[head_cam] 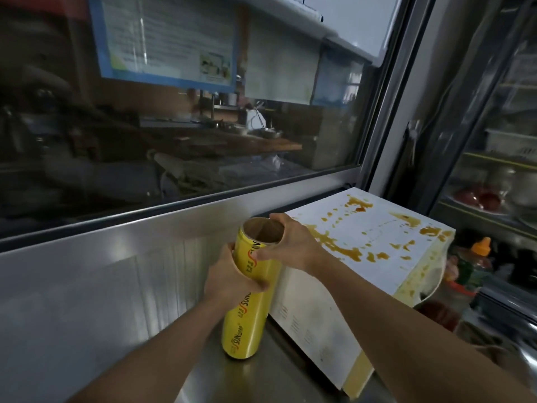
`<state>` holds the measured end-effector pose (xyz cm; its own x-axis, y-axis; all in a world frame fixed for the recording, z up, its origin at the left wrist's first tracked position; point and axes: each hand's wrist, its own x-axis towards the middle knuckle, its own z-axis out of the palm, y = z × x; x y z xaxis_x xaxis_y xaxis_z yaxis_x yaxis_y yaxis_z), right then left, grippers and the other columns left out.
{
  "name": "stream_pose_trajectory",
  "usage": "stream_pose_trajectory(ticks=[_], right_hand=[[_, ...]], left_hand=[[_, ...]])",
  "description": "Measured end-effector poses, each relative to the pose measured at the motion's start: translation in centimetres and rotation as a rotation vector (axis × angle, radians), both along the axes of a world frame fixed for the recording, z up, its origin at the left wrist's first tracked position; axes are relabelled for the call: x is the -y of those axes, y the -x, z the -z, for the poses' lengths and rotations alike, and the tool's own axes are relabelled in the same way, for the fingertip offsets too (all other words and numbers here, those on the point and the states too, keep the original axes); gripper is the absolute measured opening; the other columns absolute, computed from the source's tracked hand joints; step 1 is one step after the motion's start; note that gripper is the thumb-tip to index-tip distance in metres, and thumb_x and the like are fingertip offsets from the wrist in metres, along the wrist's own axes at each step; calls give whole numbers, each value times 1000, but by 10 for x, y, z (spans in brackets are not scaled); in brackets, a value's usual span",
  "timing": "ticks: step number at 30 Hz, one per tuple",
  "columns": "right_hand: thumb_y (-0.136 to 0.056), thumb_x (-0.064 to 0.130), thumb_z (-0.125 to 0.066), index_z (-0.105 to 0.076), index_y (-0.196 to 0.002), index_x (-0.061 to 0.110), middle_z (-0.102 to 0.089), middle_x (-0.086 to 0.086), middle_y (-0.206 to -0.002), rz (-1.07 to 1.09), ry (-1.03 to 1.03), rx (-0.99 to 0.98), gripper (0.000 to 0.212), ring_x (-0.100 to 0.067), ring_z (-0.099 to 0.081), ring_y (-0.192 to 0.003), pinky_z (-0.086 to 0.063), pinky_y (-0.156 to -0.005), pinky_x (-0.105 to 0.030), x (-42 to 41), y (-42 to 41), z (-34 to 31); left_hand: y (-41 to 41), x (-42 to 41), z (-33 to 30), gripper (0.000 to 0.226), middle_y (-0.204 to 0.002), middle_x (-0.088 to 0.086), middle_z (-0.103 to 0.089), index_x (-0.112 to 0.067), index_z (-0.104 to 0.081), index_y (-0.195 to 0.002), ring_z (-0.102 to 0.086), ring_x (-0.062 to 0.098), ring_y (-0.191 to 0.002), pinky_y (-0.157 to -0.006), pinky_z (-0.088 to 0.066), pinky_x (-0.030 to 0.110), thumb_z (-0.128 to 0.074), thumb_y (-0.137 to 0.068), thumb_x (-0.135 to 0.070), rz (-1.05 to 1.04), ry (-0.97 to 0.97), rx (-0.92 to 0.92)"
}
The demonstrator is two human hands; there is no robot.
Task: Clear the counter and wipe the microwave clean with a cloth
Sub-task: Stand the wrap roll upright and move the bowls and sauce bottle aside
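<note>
2 hands hold 1 yellow roll of cling film, which stands upright on the stainless-steel counter just beside the left side of the white microwave. Left hand: fingers curled round the middle of the roll from the left, thumb across its front. Right hand: fingers curled over the roll's open top rim, gripping the upper end from the right; the brown cardboard core shows inside the rim. Roll base: resting on the counter, close to or touching the microwave's side panel; which of the 2 cannot be told. Microwave top: smeared with orange-brown sauce stains in several patches, running from the near left edge to the far right corner, with further yellowish streaks down the front right face. Behind the counter, a steel backsplash rises to a glass window, in which blurred posters and a dim kitchen interior are seen. To the right of the microwave, a bottle with an orange cap stands among other items too blurred to identify, and a glass-fronted refrigerator holds bowls and containers on its shelves. No cloth is visible to either hand.
</note>
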<state>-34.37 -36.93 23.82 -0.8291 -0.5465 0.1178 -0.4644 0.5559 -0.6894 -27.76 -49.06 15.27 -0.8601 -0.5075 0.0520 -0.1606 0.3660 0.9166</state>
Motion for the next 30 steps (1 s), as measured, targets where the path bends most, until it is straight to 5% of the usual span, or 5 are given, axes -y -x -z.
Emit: stream_pose_trajectory(ticks=[8, 25, 30], right_hand=[[-61, 30, -85, -34, -141, 22, -49, 2, -131, -7, -45, -14, 95, -17, -47, -120, -41, -87, -22, 31, 26, 6], [-78, 25, -74, -30, -141, 17, -43, -3, -140, 9, -57, -55, 78, -19, -42, -126, -34, -88, -19, 32, 34, 15], [-77, 24, -76, -26, -143, 16, -37, -4, -144, 2, -93, -128, 83, -19, -38, -130, -30, -93, -19, 26, 28, 20]], left_hand=[[27, 23, 12, 86, -96, -10, -57, -26, -37, -115, -56, 13, -83, -70, -47, 30, -92, -48, -22, -22, -15, -65], [50, 33, 13, 81, -109, 4, -59, -20, -36, -106, -58, 28, -101, -84, -51, 44, -92, -49, -28, -65, 39, -2], [44, 28, 20, 87, -113, 5, -59, -16, -35, -123, -59, 27, -101, -77, -51, 37, -89, -56, -27, -30, 50, 20]])
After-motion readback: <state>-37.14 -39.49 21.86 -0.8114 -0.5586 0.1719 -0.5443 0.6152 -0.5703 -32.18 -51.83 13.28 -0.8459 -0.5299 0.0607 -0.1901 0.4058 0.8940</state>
